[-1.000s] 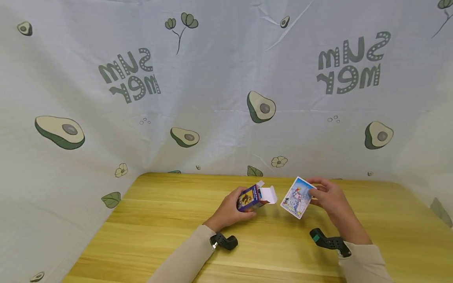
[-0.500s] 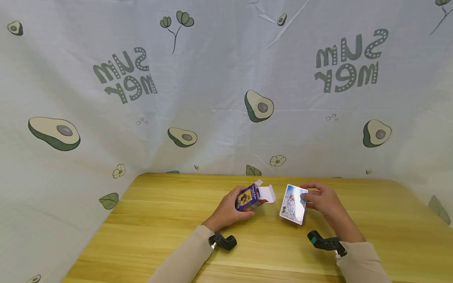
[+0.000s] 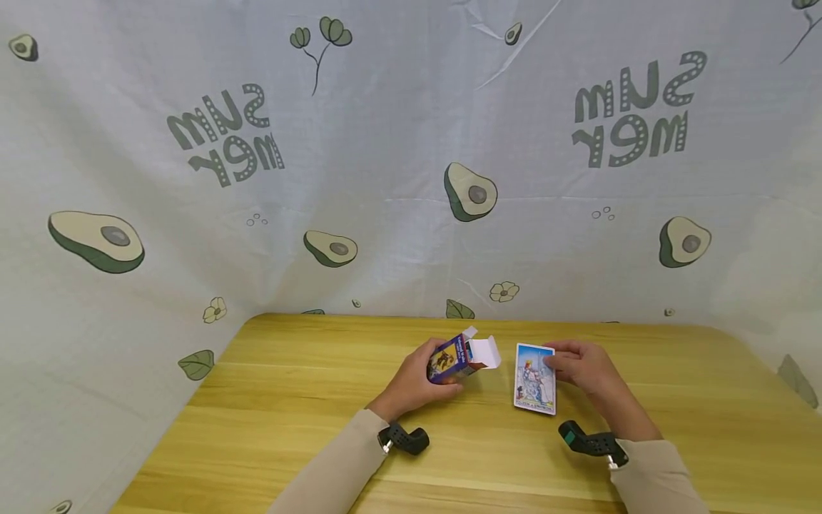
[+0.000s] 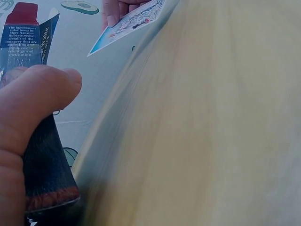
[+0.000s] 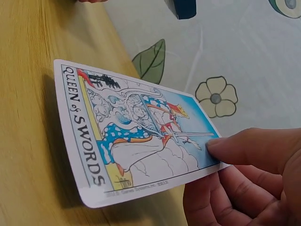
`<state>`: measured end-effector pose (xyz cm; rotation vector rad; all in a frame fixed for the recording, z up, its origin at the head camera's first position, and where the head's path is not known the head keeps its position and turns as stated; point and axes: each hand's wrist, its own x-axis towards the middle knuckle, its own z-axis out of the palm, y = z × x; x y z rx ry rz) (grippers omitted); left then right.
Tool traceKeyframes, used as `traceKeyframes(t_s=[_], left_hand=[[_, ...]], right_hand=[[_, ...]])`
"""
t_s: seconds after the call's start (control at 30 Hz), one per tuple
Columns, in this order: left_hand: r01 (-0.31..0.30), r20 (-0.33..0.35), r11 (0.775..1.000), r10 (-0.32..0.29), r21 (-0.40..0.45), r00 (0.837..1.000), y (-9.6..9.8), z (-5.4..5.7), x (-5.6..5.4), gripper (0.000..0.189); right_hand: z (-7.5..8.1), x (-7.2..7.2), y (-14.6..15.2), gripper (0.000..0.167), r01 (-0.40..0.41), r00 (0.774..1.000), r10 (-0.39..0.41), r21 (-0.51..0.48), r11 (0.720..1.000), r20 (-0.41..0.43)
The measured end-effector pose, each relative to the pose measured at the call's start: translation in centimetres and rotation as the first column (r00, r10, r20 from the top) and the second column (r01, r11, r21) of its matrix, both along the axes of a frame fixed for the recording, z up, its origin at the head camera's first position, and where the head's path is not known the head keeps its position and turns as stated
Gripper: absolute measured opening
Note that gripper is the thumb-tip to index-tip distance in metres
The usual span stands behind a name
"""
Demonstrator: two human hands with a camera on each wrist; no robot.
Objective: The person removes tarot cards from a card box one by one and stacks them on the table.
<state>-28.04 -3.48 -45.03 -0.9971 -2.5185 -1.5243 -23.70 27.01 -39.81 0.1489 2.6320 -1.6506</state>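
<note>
My left hand (image 3: 416, 382) grips a small purple-blue card box (image 3: 447, 359), its white flap (image 3: 486, 352) folded out toward the right. In the left wrist view the thumb (image 4: 42, 94) lies across the printed side of the box (image 4: 40, 165). To the right, my right hand (image 3: 587, 368) pinches a tarot card (image 3: 535, 378) by its upper right edge, thumb on the face. The right wrist view reads "Queen of Swords" on this card (image 5: 136, 132), which is tilted just above the table. Whether more cards lie under it I cannot tell.
The wooden table (image 3: 289, 428) runs beneath both hands. A pale cloth (image 3: 385, 143) printed with avocados, leaves and flowers hangs behind it and along the left side. A black camera mount sits on each wrist, the left mount (image 3: 404, 438) and the right mount (image 3: 591, 439).
The right hand has shifted slightly left and lowered the card, turning it from slanted to nearly upright in the head view. The left hand and box have barely moved.
</note>
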Motion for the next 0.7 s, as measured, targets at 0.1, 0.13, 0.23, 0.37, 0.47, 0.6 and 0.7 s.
traceKeyframes(t_s=[0.1,0.13,0.23,0.37,0.47,0.6,0.7], left_hand=[[-0.004,0.012,1.000,0.004,-0.003,1.000,0.06,0.05,0.06,0.069],[-0.006,0.015,1.000,0.006,-0.005,1.000,0.07,0.06,0.07,0.070],[-0.010,0.019,1.000,0.010,-0.008,1.000,0.10,0.06,0.07,0.071],[-0.014,0.017,1.000,0.014,-0.014,1.000,0.07,0.06,0.04,0.071],[-0.010,0.014,1.000,0.010,-0.009,1.000,0.03,0.06,0.06,0.070],[-0.004,0.009,1.000,0.004,-0.005,1.000,0.00,0.11,0.07,0.070],[-0.003,0.015,1.000,0.004,-0.007,1.000,0.03,0.11,0.01,0.070]], right_hand=[[-0.14,-0.06,0.14,0.048,0.004,1.000,-0.004,0.011,1.000,0.004],[-0.19,-0.09,0.20,0.048,0.004,1.000,-0.004,0.014,1.000,0.003],[-0.30,-0.18,0.40,0.047,0.008,1.000,-0.008,0.028,1.000,-0.001],[-0.41,-0.17,0.54,0.045,0.012,1.000,-0.012,0.053,0.999,-0.007],[-0.47,-0.10,0.63,0.044,0.013,1.000,-0.012,0.072,0.997,-0.011],[-0.66,-0.18,0.85,0.041,0.016,1.000,-0.015,0.102,0.995,-0.015],[-0.88,-0.37,0.98,0.038,0.017,1.000,-0.014,0.128,0.992,-0.021]])
